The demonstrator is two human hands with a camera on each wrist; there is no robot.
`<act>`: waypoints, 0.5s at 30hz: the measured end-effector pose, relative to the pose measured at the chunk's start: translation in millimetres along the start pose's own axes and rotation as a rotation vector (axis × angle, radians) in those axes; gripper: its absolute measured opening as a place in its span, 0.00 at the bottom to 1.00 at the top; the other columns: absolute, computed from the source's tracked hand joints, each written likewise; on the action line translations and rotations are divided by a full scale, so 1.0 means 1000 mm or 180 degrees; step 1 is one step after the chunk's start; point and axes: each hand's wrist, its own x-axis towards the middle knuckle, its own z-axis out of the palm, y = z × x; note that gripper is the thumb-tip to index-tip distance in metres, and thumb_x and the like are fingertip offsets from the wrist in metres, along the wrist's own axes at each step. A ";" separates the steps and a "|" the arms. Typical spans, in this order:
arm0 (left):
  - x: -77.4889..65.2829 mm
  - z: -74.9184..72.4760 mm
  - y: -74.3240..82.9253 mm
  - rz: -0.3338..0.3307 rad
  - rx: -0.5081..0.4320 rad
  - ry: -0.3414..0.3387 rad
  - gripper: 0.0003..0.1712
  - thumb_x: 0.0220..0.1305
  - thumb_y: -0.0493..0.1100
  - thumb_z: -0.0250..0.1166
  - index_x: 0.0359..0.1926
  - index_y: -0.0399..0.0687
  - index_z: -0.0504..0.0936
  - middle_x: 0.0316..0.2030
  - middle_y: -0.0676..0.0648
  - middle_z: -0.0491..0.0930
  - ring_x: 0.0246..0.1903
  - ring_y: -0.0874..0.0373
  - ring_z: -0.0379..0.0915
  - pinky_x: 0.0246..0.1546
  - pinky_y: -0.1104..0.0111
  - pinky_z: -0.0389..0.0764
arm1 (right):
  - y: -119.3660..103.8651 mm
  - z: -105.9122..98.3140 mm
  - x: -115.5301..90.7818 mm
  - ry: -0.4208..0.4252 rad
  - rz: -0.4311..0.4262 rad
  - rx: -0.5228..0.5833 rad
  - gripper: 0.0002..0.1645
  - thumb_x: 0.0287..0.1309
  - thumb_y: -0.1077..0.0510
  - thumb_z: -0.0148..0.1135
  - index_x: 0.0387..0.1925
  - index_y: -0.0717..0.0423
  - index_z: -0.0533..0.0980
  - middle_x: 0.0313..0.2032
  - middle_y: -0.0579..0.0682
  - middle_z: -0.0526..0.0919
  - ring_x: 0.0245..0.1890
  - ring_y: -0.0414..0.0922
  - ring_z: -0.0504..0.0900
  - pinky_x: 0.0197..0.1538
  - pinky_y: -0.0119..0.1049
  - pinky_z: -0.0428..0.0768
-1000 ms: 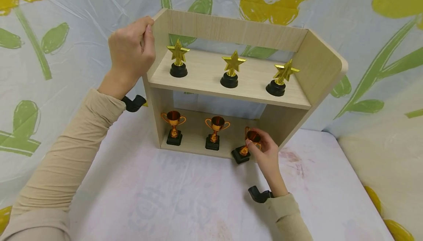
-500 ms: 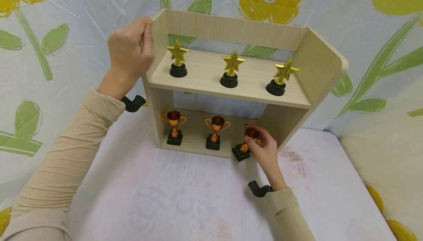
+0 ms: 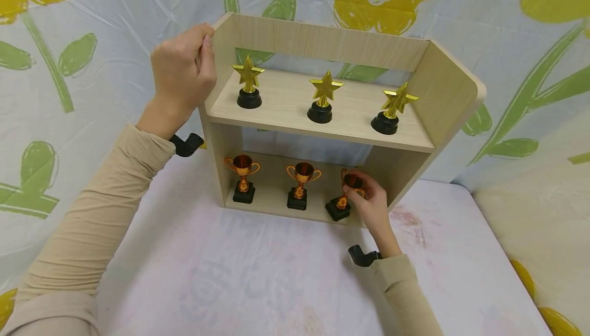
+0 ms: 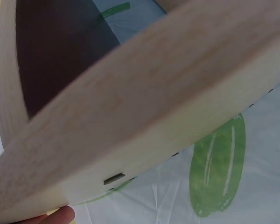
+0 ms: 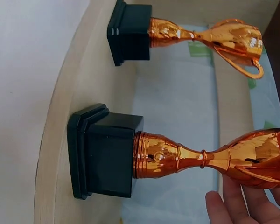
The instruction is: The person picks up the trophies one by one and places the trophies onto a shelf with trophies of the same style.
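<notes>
My left hand grips the front edge of the left side panel of a pale wooden two-tier shelf; fingertips curl at that panel in the left wrist view. With its fingers and thumb, my right hand holds a copper-coloured trophy cup by its bowl. The trophy's black square base is at the front of the lower tier, turned slightly askew. Whether it bears on the board, I cannot tell. To its left stand a middle copper trophy cup and a left one, both upright.
On the upper tier stand three gold star trophies, one left, one middle, one right. A white cloth-covered table lies in front. Flower-printed fabric hangs behind and at the sides.
My right hand has moved the held trophy slightly away from me, from the shelf's front edge further onto the lower tier. The left hand has stayed put.
</notes>
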 end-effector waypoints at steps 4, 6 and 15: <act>-0.001 0.001 0.001 -0.0075 -0.0015 0.0031 0.19 0.66 0.42 0.46 0.35 0.36 0.82 0.18 0.42 0.71 0.15 0.50 0.61 0.19 0.60 0.58 | -0.015 0.001 -0.003 -0.0039 0.0037 0.0010 0.25 0.59 0.70 0.63 0.59 0.68 0.74 0.50 0.67 0.81 0.43 0.39 0.78 0.50 0.25 0.72; -0.002 0.002 0.001 -0.0113 -0.0012 0.0040 0.19 0.66 0.42 0.46 0.35 0.36 0.82 0.18 0.42 0.71 0.15 0.51 0.61 0.19 0.59 0.57 | -0.025 0.001 -0.005 -0.0063 0.0035 0.0003 0.25 0.59 0.70 0.61 0.59 0.70 0.74 0.49 0.69 0.80 0.42 0.38 0.79 0.49 0.25 0.73; -0.001 0.002 0.003 -0.0113 -0.0024 0.0058 0.19 0.66 0.42 0.46 0.34 0.35 0.81 0.17 0.42 0.69 0.15 0.51 0.60 0.19 0.59 0.57 | -0.002 -0.001 0.000 -0.0172 -0.0007 -0.0095 0.28 0.61 0.63 0.65 0.63 0.59 0.74 0.55 0.59 0.80 0.50 0.43 0.77 0.51 0.24 0.72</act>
